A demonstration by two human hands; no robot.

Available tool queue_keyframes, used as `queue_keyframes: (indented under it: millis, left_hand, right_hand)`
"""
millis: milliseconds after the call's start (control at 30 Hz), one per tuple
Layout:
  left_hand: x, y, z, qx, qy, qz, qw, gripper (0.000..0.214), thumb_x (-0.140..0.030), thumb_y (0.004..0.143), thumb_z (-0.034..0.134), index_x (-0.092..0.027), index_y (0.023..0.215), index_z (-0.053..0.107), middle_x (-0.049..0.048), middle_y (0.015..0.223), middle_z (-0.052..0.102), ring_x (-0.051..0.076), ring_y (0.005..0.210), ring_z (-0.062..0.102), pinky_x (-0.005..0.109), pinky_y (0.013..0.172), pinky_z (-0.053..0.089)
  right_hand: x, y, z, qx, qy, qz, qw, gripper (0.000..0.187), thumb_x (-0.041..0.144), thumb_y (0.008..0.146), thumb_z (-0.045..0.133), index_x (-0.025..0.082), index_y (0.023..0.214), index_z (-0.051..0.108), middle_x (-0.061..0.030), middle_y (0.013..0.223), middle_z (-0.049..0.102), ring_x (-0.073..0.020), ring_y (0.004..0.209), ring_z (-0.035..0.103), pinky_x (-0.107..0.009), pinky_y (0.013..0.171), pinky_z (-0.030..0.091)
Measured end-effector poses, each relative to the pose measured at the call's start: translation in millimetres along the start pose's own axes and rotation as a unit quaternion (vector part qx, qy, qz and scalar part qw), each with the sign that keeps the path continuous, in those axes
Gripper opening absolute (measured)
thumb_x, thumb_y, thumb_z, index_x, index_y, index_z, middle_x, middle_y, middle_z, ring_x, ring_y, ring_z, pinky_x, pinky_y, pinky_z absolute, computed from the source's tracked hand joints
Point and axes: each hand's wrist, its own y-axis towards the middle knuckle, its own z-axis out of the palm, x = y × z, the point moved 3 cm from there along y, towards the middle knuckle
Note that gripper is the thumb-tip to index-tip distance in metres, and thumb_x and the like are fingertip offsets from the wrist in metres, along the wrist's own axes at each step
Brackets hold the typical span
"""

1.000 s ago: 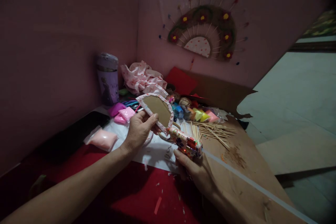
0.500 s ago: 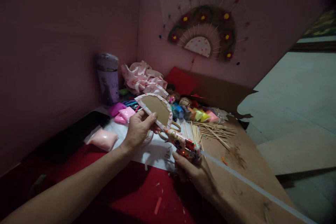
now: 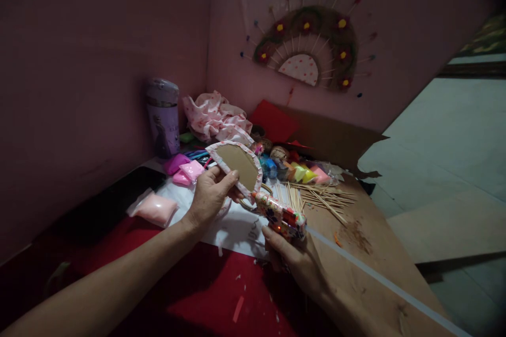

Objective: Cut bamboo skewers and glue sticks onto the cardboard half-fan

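My left hand (image 3: 208,196) pinches a half-round cardboard piece (image 3: 237,165) edged in pink patterned fabric, holding it tilted above the floor. My right hand (image 3: 294,260) grips a glue gun (image 3: 280,215) with a flowered body and a small red light. The gun's nozzle touches the lower right edge of the cardboard piece. Scissor handles (image 3: 261,195) lie just under the piece.
A purple bottle (image 3: 162,116), crumpled pink cloth (image 3: 214,116), pink clay packets (image 3: 183,169) and coloured clay packs (image 3: 300,170) lie behind. Several wooden skewers (image 3: 316,196) rest on brown cardboard (image 3: 356,253). A black phone (image 3: 114,197) lies left. A fan-shaped decoration (image 3: 307,45) hangs on the wall.
Almost nothing has moved; the glue gun's tip shifted slightly along the lower edge of the cardboard piece and back.
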Motion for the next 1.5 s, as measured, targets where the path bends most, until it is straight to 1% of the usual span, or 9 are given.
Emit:
queue_keyframes:
  millis: [100,300,533,600,833,1000,1167,1300,1500]
  left_hand:
    - [-0.7,-0.7,0.4,0.001,-0.002,-0.005,1.000,0.025,-0.033,0.066,0.069,-0.012,0.073,0.057,0.0003,0.055,0.063,0.011,0.042,0.056,0.022,0.043,0.045]
    - [-0.7,0.0,0.3,0.001,-0.004,-0.001,1.000,0.024,-0.032,0.067,0.069,-0.012,0.072,0.057,0.0006,0.055,0.063,0.011,0.042,0.056,0.021,0.043,0.045]
    - [-0.9,1.7,0.0,0.008,-0.011,0.003,1.000,0.025,-0.033,0.066,0.069,-0.012,0.072,0.057,0.0009,0.056,0.064,0.011,0.042,0.057,0.022,0.043,0.047]
    - [-0.1,1.4,-0.3,0.007,-0.014,-0.010,1.000,0.026,-0.034,0.066,0.070,-0.013,0.073,0.057,0.0006,0.055,0.064,0.011,0.042,0.057,0.021,0.043,0.047]
    - [7.7,0.7,-0.3,0.013,-0.055,-0.089,0.994,0.025,-0.031,0.067,0.069,-0.014,0.074,0.052,0.0003,0.051,0.062,0.011,0.040,0.058,0.018,0.039,0.044]
    - [8.0,1.6,0.4,0.029,-0.058,-0.093,0.994,0.022,-0.028,0.068,0.067,-0.014,0.074,0.051,0.0008,0.050,0.062,0.012,0.040,0.058,0.017,0.037,0.043]
    - [6.6,1.3,-0.6,0.012,-0.049,-0.108,0.993,0.019,-0.026,0.069,0.065,-0.015,0.071,0.050,0.0009,0.050,0.062,0.012,0.040,0.058,0.017,0.036,0.043]
    - [6.7,1.3,-2.1,-0.009,-0.046,-0.120,0.992,0.017,-0.023,0.068,0.064,-0.015,0.070,0.049,-0.0007,0.045,0.059,0.012,0.038,0.057,0.016,0.034,0.041]
    - [8.1,2.5,-1.8,-0.014,-0.059,-0.138,0.989,0.013,-0.020,0.068,0.061,-0.014,0.069,0.050,-0.0002,0.047,0.059,0.011,0.037,0.056,0.017,0.035,0.042]
  right_hand:
    - [-1.9,-0.3,-1.0,-0.004,-0.014,0.004,1.000,0.042,0.046,0.087,0.051,0.016,0.056,0.054,0.0029,0.042,0.047,-0.0095,0.042,0.043,-0.024,0.048,0.033]
    - [-2.0,0.6,-2.6,-0.012,-0.043,0.001,0.999,0.048,0.046,0.087,0.051,0.017,0.048,0.050,0.0019,0.039,0.046,-0.0098,0.042,0.045,-0.024,0.049,0.035]
    - [3.5,0.2,-1.2,-0.001,-0.025,0.001,1.000,0.046,0.046,0.087,0.050,0.017,0.050,0.050,0.0023,0.041,0.047,-0.0103,0.043,0.044,-0.025,0.049,0.035]
    - [2.9,-0.1,-1.4,-0.002,-0.024,0.002,1.000,0.046,0.046,0.087,0.050,0.017,0.051,0.050,0.0024,0.041,0.046,-0.0102,0.043,0.044,-0.025,0.050,0.035]
    - [0.3,0.3,-1.9,-0.001,-0.022,0.007,1.000,0.047,0.048,0.086,0.050,0.018,0.051,0.050,0.0019,0.042,0.047,-0.0109,0.043,0.044,-0.025,0.049,0.034]
    - [1.2,1.3,-2.8,0.011,-0.005,0.000,1.000,0.042,0.047,0.085,0.052,0.019,0.054,0.049,0.0024,0.043,0.047,-0.0112,0.044,0.044,-0.025,0.048,0.033]
    - [2.2,1.2,-4.4,0.008,-0.032,0.002,0.999,0.042,0.045,0.085,0.052,0.018,0.053,0.049,0.0017,0.044,0.047,-0.0119,0.046,0.045,-0.025,0.048,0.033]
    - [-1.3,0.9,-4.8,-0.008,-0.025,0.020,0.999,0.038,0.047,0.081,0.055,0.018,0.057,0.050,0.0027,0.045,0.048,-0.0116,0.045,0.045,-0.025,0.047,0.033]
    - [-5.9,1.2,-6.3,-0.024,-0.038,0.018,0.999,0.035,0.045,0.080,0.058,0.018,0.060,0.050,0.0032,0.046,0.048,-0.0114,0.045,0.044,-0.025,0.048,0.032]
